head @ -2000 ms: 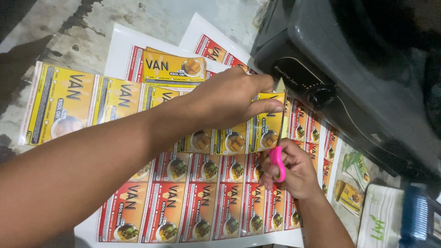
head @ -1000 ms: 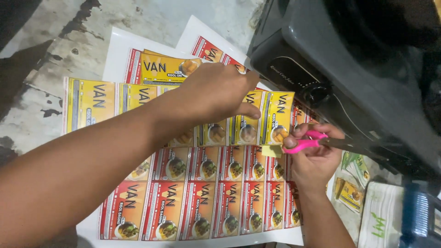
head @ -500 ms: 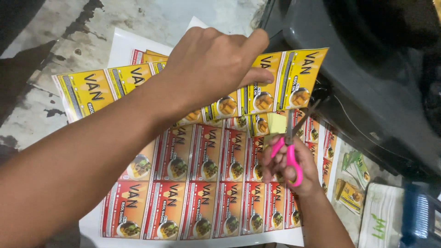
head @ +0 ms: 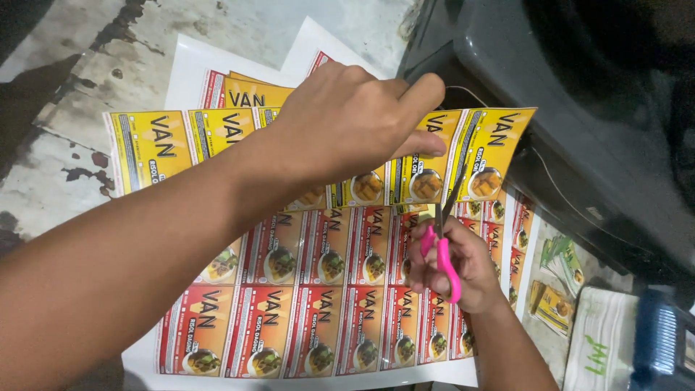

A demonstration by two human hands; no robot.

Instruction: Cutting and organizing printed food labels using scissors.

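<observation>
My left hand [head: 355,127] pinches a long strip of yellow printed labels [head: 156,148] and holds it up above the floor. My right hand [head: 463,271] grips pink-handled scissors [head: 443,242], blades pointing up at the strip's lower edge between the last two labels on the right [head: 492,156]. Under both hands lies a white sheet of red labels [head: 318,304] in rows.
A dark grey machine [head: 572,108] fills the upper right, close to the strip's right end. More label sheets [head: 217,80] lie under the strip on the stained concrete floor [head: 65,58]. Small cut labels [head: 554,308] and a white cloth [head: 601,340] sit at the lower right.
My left hand lifted the yellow strip off the sheet and shifted it right. My right hand turned the scissors from sideways to upright and brought the blades to the strip's lower edge.
</observation>
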